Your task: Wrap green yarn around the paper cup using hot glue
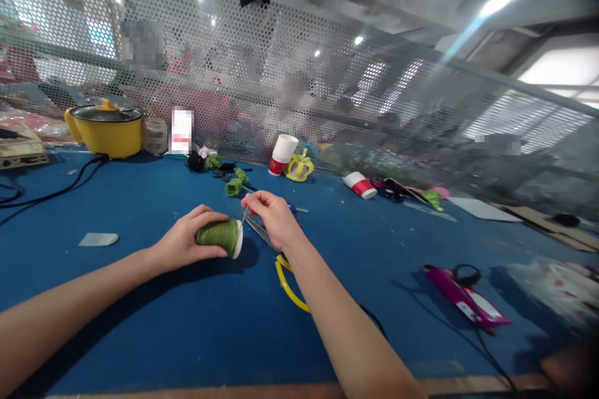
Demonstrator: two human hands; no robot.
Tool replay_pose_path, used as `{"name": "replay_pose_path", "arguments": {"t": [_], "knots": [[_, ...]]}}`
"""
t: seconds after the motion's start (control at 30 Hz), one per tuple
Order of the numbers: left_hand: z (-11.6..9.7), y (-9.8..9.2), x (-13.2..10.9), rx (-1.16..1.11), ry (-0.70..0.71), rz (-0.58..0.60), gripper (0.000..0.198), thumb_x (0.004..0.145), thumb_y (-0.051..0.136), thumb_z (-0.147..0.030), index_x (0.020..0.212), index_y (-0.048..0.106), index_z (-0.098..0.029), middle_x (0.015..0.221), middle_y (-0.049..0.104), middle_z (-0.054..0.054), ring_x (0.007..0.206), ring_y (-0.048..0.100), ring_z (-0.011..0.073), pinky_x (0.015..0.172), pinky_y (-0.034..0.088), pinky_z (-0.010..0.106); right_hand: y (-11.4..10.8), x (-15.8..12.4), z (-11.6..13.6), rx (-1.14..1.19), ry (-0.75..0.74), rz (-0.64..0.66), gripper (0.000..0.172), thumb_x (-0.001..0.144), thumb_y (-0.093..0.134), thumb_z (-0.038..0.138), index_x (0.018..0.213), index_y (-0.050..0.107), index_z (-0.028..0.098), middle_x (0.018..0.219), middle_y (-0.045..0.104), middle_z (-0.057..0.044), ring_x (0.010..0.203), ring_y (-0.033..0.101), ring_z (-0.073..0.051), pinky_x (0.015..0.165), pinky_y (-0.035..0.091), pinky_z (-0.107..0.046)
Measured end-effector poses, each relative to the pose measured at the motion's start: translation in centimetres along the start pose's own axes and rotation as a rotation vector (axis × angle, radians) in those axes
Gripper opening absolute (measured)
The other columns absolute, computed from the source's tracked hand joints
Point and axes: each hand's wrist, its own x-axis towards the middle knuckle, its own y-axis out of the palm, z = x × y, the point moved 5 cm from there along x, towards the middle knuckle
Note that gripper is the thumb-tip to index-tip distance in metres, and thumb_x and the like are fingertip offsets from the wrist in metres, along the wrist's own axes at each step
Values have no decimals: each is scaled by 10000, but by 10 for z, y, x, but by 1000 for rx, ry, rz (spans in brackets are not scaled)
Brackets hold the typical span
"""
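My left hand [187, 238] is wrapped round a spool of green yarn [219, 237], tilted on its side with its white end facing right. Just right of the spool, my right hand [271, 218] pinches a green strand [244, 218] that runs up from the spool's white rim. Scissors with yellow handles [286, 287] lie on the blue table under my right wrist, their blades pointing toward the spool and partly hidden. Beyond my right fingertips lies a small green yarn bundle [233, 187].
On the blue table [187, 324] stand a yellow pot [112, 134] at the back left and stacked paper cups [283, 154] by a yellow crocheted piece [299, 167]. Another cup [360, 185] lies tipped. A purple packet [463, 296] with a cable is at right. Perforated metal panels line the back.
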Motion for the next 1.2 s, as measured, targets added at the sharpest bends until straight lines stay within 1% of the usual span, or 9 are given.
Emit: {"name": "replay_pose_path", "arguments": {"t": [0.13,0.27,0.43,0.67,0.8,0.93,1.1,1.2], "knots": [[2,2,1,-28,-111,49,450,716,616,-452,1061,548,-171,921,553,55,835,550,191,749,450,321,-3,-1,6,-13,-51,-12,219,673,611,362,602,571,159,647,594,-4,583,461,-92,616,362,-250],[0,3,1,-46,-138,83,437,716,614,-448,1046,562,-166,882,562,45,792,552,182,714,448,311,-2,0,5,-85,-64,-11,226,688,591,375,622,568,160,644,586,-4,566,448,-94,588,351,-250],[-4,5,-1,-60,-63,111,448,710,626,-443,1060,554,-173,934,558,62,837,557,193,741,452,318,1,0,2,-200,-64,0,243,714,558,387,625,564,161,586,547,9,544,425,-100,554,332,-249],[-12,1,-2,-77,59,67,470,708,642,-425,1086,521,-175,975,534,77,899,545,201,791,457,345,4,-2,-3,-229,-18,35,224,725,562,345,605,552,155,572,540,17,521,418,-89,551,331,-241],[-14,-1,-2,-83,91,24,476,709,641,-428,1099,513,-186,995,522,79,917,540,201,805,459,350,7,-2,-6,-225,2,60,227,724,566,347,613,556,150,573,542,14,509,411,-87,541,325,-240],[-16,-2,-3,-83,119,13,489,703,652,-417,1109,508,-185,1010,515,82,927,539,199,814,457,341,10,-3,-5,-242,-3,76,218,729,565,333,614,557,148,603,559,7,535,429,-90,561,332,-237],[-17,-2,-3,-76,138,-24,509,693,664,-412,1126,506,-197,1024,508,79,947,528,200,822,455,333,11,-6,-6,-292,-15,98,243,733,558,355,614,569,144,570,514,23,538,416,-90,561,328,-232],[-16,-2,-4,-61,149,-47,505,694,666,-404,1125,508,-193,1026,504,81,950,524,200,829,453,335,11,-7,-8,-294,-10,98,252,731,556,364,609,563,144,573,514,21,538,413,-89,549,324,-228]]}}
